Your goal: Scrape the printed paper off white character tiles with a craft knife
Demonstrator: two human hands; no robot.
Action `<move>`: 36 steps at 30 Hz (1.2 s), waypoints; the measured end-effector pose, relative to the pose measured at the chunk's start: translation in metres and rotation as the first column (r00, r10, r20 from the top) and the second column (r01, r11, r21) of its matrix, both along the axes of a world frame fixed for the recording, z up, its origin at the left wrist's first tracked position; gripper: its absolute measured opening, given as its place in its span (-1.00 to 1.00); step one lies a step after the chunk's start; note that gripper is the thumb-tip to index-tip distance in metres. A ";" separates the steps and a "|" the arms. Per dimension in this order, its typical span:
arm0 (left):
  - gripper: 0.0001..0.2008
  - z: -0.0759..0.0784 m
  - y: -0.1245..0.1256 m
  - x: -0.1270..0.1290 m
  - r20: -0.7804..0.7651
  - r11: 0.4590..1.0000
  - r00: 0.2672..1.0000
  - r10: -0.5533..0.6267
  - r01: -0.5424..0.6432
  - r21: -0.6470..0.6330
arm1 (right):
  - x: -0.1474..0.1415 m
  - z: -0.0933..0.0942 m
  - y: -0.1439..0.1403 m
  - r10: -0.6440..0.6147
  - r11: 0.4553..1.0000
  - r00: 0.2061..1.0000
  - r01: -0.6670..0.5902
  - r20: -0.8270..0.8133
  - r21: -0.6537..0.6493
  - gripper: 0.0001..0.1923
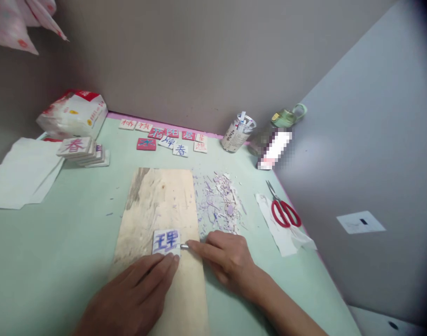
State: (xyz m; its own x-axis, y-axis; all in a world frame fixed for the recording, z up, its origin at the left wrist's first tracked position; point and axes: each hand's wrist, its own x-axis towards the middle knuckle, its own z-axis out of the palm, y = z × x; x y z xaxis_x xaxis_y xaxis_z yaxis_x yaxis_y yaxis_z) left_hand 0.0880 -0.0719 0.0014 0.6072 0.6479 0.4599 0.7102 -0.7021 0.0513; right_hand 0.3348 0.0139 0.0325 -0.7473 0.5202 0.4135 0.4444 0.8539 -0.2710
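Observation:
A small white block (166,241) with blue characters lies on a pale wooden board (157,200). My left hand (139,291) rests flat on the board, its fingertips pressing the block's near edge. My right hand (224,256) grips a thin carving tool (184,246) whose metal tip touches the block's right edge. Only the tip of the tool shows; the rest is hidden in my fingers.
A heap of purple-white shavings (220,203) lies right of the board. Red scissors (282,210) rest on a tissue. Carved blocks (171,140) line the back, a stack (82,151) and tissue pack (73,112) sit left, a jar (238,133) stands by the wall.

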 end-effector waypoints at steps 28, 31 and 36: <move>-0.62 0.004 -0.003 0.009 0.088 0.992 0.988 0.125 -0.122 -0.041 | 0.000 0.002 0.000 0.010 0.995 1.000 -0.009 0.010 -0.099 -0.68; -0.62 0.001 -0.007 0.009 0.056 0.995 0.993 0.100 -0.098 -0.035 | 0.001 0.004 -0.003 -0.005 0.998 0.999 0.008 0.037 -0.061 -0.68; -0.59 0.003 -0.005 0.006 0.030 0.995 0.996 0.086 -0.084 -0.045 | -0.002 0.008 -0.007 -0.021 0.999 0.999 0.023 0.043 -0.040 -0.68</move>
State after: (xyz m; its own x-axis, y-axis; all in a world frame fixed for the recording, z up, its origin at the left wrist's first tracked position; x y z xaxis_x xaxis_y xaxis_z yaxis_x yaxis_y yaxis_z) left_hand 0.0940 -0.0769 0.0046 0.5348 0.7164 0.4481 0.7647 -0.6359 0.1040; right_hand 0.3330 0.0068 0.0408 -0.7519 0.5525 0.3598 0.4749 0.8324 -0.2857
